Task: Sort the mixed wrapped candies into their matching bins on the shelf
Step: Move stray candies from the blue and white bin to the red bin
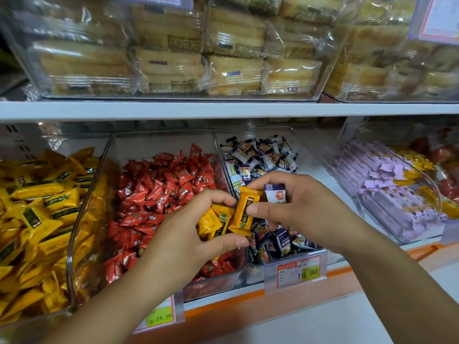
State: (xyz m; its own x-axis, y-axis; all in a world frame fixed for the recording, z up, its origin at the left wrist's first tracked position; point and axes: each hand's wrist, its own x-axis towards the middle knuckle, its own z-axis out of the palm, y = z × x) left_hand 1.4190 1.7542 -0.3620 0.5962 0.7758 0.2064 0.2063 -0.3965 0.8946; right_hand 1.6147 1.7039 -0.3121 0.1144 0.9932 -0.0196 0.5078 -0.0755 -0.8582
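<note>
Since the yellow bin (74, 232) lies well to the left of both my hands, my left hand (183, 234) is the nearer one. It hovers over the red bin (161, 142), its fingers curled round a couple of yellow candies (214, 223). Touching them, another yellow candy (246, 212) stands on end, pinched between thumb and forefinger of my right hand (298, 207), which also grips a white candy (274, 194). I judge the upright one should go leftward next.

Yellow candies (37, 214), red candies (159, 194), navy-and-white candies (260, 155), lilac packets (387, 194), orange shelf edge (248, 301)
</note>
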